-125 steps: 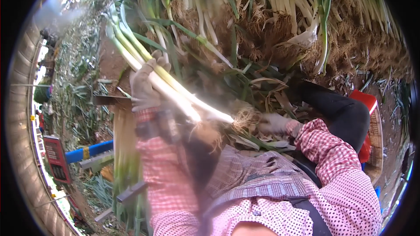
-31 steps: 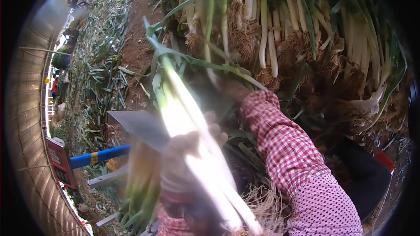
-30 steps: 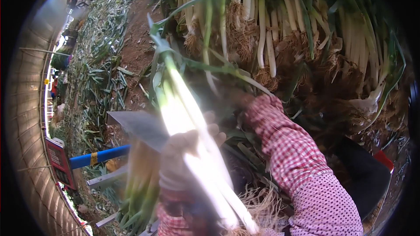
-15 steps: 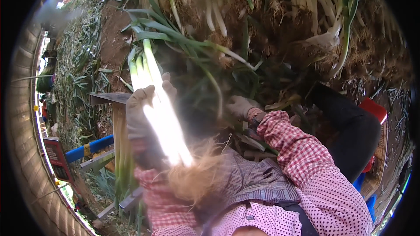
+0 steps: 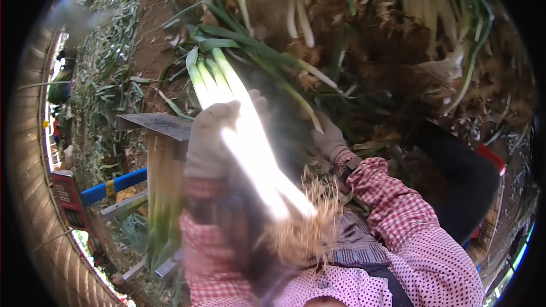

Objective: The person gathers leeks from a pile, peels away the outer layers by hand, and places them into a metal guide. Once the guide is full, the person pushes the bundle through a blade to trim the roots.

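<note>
A bunch of leeks (image 5: 253, 136), with glaring white shanks, slants across the middle of the view. My gloved left hand (image 5: 211, 136) is closed around the shanks. Their green leaves (image 5: 227, 42) point away from me, and the brown roots (image 5: 307, 230) hang near my lap. One loose yellowish leaf (image 5: 301, 102) droops to the right of the bunch. Its tip lies at my gloved right hand (image 5: 331, 141), in the gap between finger and thumb, which look apart. Some of the right fingers are in shadow and hard to make out.
More leeks with earthy roots (image 5: 432, 11) are heaped at the far side. A metal-topped stand (image 5: 159, 125) is left of my left hand, with upright leeks (image 5: 162, 204) below its top. A blue bar (image 5: 122, 185) and leaf scraps (image 5: 102, 91) lie farther left.
My left hand and the leek bunch have shifted right, and the roots have swung rightward. My right hand has moved slightly right, and the drooping leaf's tip now meets it.
</note>
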The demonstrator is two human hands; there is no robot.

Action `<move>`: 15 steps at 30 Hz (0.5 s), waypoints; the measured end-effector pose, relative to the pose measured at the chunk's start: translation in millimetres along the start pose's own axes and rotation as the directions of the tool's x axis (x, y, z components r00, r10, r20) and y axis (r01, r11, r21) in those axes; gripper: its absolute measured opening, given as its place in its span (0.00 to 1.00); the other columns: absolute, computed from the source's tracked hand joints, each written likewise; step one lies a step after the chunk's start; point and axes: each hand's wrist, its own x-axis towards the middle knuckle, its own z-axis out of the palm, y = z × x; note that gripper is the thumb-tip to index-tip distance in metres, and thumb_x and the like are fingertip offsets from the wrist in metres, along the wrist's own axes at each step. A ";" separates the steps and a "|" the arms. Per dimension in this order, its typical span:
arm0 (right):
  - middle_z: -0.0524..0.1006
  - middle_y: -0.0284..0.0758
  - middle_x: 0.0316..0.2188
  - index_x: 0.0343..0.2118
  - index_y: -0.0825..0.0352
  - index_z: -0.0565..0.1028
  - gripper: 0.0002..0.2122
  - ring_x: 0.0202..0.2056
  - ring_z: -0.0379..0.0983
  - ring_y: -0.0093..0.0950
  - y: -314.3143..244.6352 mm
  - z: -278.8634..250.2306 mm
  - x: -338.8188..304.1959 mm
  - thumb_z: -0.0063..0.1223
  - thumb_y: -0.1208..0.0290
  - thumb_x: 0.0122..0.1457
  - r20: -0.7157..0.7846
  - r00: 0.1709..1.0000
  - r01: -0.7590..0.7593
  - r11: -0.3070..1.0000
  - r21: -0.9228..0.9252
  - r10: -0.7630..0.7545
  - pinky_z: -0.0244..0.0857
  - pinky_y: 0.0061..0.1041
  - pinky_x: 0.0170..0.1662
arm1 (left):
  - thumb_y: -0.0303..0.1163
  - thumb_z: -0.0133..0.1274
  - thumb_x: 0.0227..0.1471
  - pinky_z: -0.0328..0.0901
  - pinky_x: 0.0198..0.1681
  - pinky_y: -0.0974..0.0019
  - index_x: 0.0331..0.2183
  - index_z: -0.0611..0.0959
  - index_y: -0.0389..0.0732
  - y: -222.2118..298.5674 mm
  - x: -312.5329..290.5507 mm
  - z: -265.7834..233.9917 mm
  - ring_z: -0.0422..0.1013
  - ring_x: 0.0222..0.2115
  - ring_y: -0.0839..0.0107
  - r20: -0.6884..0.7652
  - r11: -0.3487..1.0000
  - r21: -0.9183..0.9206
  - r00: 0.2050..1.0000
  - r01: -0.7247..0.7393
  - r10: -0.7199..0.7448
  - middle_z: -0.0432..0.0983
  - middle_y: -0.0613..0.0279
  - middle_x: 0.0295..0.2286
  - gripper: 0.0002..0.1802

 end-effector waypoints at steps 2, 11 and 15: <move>0.76 0.46 0.42 0.57 0.66 0.64 0.28 0.43 0.74 0.39 -10.8 -45.1 -21.6 0.56 0.63 0.52 -0.198 0.978 0.081 0.990 0.112 -0.058 0.67 0.31 0.47 | 0.27 0.36 0.57 0.67 0.52 0.56 0.53 0.62 0.22 -5.2 7.1 22.2 0.69 0.47 0.51 -0.052 0.980 0.198 0.999 0.006 0.004 0.68 0.40 0.48 0.24; 0.76 0.41 0.39 0.55 0.66 0.64 0.25 0.39 0.73 0.31 -56.7 -148.5 -135.9 0.56 0.63 0.57 0.030 0.945 0.310 0.919 0.243 -0.327 0.67 0.29 0.43 | 0.29 0.40 0.52 0.68 0.44 0.53 0.38 0.76 0.26 -145.9 90.8 -21.7 0.72 0.34 0.53 -0.013 0.943 0.331 0.999 -0.043 0.050 0.76 0.45 0.35 0.18; 0.71 0.33 0.48 0.60 0.66 0.58 0.23 0.46 0.69 0.21 -15.0 -163.6 -164.2 0.45 0.66 0.65 0.323 0.889 0.017 0.728 0.685 -0.326 0.67 0.21 0.46 | 0.46 0.47 0.56 0.68 0.44 0.52 0.42 0.73 0.31 -156.0 52.5 74.2 0.73 0.37 0.54 -0.144 0.925 -0.257 0.935 0.281 -0.324 0.76 0.48 0.35 0.25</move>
